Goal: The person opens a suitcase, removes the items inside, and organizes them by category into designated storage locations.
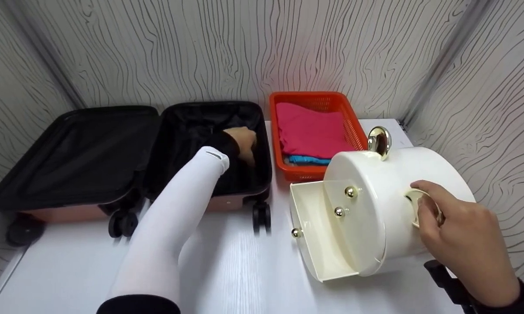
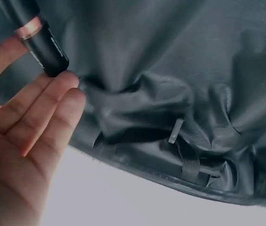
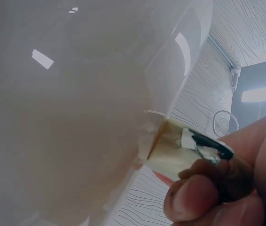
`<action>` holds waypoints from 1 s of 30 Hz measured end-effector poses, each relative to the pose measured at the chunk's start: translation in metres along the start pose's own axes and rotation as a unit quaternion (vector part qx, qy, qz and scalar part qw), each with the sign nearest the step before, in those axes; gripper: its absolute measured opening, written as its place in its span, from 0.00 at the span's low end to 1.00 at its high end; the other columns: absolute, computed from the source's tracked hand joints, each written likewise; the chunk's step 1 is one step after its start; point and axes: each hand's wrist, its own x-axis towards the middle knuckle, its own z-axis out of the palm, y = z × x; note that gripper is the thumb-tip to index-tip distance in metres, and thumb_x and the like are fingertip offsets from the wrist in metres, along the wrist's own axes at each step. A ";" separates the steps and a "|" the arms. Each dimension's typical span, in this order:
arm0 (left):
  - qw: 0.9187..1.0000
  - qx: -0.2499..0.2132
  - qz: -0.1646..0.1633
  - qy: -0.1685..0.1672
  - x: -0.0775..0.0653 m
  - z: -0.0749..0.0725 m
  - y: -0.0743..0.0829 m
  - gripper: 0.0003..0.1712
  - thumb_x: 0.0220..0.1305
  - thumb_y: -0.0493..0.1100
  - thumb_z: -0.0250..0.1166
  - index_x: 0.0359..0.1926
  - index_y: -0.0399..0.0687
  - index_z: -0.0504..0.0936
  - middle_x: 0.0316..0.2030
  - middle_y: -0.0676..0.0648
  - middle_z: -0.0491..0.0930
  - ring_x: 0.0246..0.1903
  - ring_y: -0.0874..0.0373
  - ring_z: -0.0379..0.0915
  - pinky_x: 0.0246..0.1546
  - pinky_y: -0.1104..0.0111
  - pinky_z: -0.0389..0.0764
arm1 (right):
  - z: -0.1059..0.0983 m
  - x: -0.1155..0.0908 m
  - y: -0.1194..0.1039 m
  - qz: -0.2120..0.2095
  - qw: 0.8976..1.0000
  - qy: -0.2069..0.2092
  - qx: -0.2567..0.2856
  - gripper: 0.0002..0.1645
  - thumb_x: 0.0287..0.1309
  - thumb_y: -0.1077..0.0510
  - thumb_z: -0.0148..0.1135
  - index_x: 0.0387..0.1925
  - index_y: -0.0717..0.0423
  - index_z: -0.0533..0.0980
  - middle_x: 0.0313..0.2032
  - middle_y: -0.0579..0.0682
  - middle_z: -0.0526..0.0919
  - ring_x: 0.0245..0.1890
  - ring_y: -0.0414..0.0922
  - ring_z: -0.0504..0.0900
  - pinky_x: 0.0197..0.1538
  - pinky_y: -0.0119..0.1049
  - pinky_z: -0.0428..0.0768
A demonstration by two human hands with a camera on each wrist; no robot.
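Observation:
My left hand [image 1: 244, 141] reaches down into the right half of an open suitcase [image 1: 192, 150] with a black lining. In the left wrist view its fingers pinch a black lipstick tube [image 2: 48, 49] with a rose-gold band, above the wrinkled lining [image 2: 137, 103]. The head view does not show the tube. With my right hand [image 1: 464, 226] I grip the gold side handle [image 3: 170, 146] of a white, drum-shaped cosmetics box [image 1: 405, 174]. That box lies tilted, and its lower drawer [image 1: 327, 244] is pulled out, with no contents visible.
An orange basket [image 1: 278, 144] behind the box holds folded pink cloth [image 1: 312, 131] and blue cloth [image 1: 307, 160]. The suitcase's other half [image 1: 83, 157] lies at the left. Wheels [image 1: 262, 216] stick out toward the front of the white table [image 1: 231, 270]. Patterned walls stand close behind.

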 end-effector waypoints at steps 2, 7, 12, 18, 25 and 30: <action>0.999 -0.037 0.006 0.016 -0.002 -0.012 -0.001 0.22 0.40 0.61 0.77 0.34 0.54 0.88 0.33 0.52 0.85 0.35 0.54 0.80 0.38 0.61 0.80 | 0.001 0.000 0.000 -0.001 1.000 0.000 -0.001 0.16 0.51 0.64 0.55 0.41 0.54 0.83 0.10 0.38 0.63 0.12 0.29 0.51 0.15 0.31 0.52; 0.990 -0.088 0.095 0.054 -0.020 -0.036 0.028 0.23 0.47 0.62 0.73 0.37 0.52 0.84 0.33 0.53 0.80 0.33 0.59 0.74 0.36 0.66 0.74 | 0.001 0.000 0.001 -0.001 1.000 -0.003 0.000 0.16 0.52 0.64 0.55 0.40 0.54 0.83 0.11 0.39 0.66 0.12 0.29 0.53 0.15 0.30 0.54; 0.974 -0.086 0.203 0.045 -0.040 -0.035 0.082 0.23 0.50 0.62 0.70 0.40 0.53 0.83 0.36 0.54 0.79 0.37 0.60 0.71 0.39 0.68 0.75 | 0.001 0.001 0.002 0.004 1.000 -0.008 0.002 0.15 0.53 0.64 0.55 0.41 0.54 0.83 0.11 0.39 0.68 0.12 0.29 0.54 0.15 0.30 0.55; 0.950 -0.023 0.311 0.001 -0.055 -0.014 0.140 0.17 0.53 0.61 0.68 0.34 0.55 0.83 0.27 0.57 0.78 0.30 0.62 0.72 0.30 0.71 0.72 | 0.001 0.003 0.003 0.006 1.000 -0.009 0.002 0.16 0.53 0.63 0.55 0.42 0.54 0.83 0.10 0.39 0.66 0.12 0.28 0.53 0.15 0.31 0.55; 0.955 0.077 0.282 -0.048 -0.055 0.017 0.181 0.20 0.54 0.64 0.67 0.21 0.55 0.78 0.19 0.58 0.75 0.23 0.61 0.69 0.22 0.69 0.67 | 0.002 0.003 0.005 0.005 1.000 -0.004 0.003 0.16 0.52 0.63 0.55 0.41 0.54 0.83 0.10 0.39 0.66 0.11 0.29 0.53 0.15 0.32 0.54; 0.962 0.120 0.223 -0.107 -0.055 0.035 0.204 0.19 0.54 0.61 0.67 0.21 0.55 0.76 0.20 0.55 0.78 0.22 0.58 0.72 0.23 0.66 0.71 | 0.002 0.002 0.006 0.006 1.000 -0.002 0.006 0.16 0.52 0.63 0.55 0.41 0.54 0.84 0.09 0.39 0.66 0.12 0.28 0.53 0.15 0.32 0.54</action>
